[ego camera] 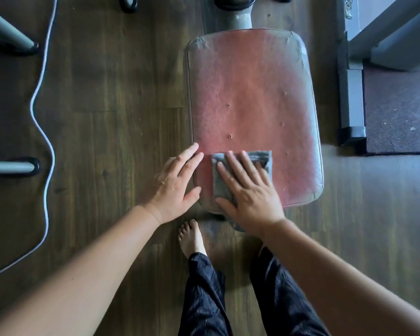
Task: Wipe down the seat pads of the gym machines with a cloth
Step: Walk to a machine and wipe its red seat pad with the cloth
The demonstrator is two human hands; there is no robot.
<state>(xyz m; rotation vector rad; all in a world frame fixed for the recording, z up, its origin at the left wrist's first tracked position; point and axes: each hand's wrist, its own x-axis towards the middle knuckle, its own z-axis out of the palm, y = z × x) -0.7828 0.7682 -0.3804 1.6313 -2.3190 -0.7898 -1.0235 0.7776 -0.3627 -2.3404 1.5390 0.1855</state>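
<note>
A worn red seat pad [250, 100] with grey edging fills the upper middle of the head view. On its near left part lies a folded grey cloth [222, 180]. My right hand [247, 190] presses flat on the cloth, fingers spread, with the cloth's far end showing past my fingertips. Beside it, my left hand [175, 185] rests open on the pad's near left edge, fingers apart, holding nothing. The pad's surface has several small holes and torn far corners.
The pad sits on a grey post [238, 15] over dark wood flooring. A white cord [43, 132] snakes down the left, near grey frame legs [12, 166]. A grey machine base [351, 103] and dark mat [398, 110] stand at right. My bare foot [192, 236] is below the pad.
</note>
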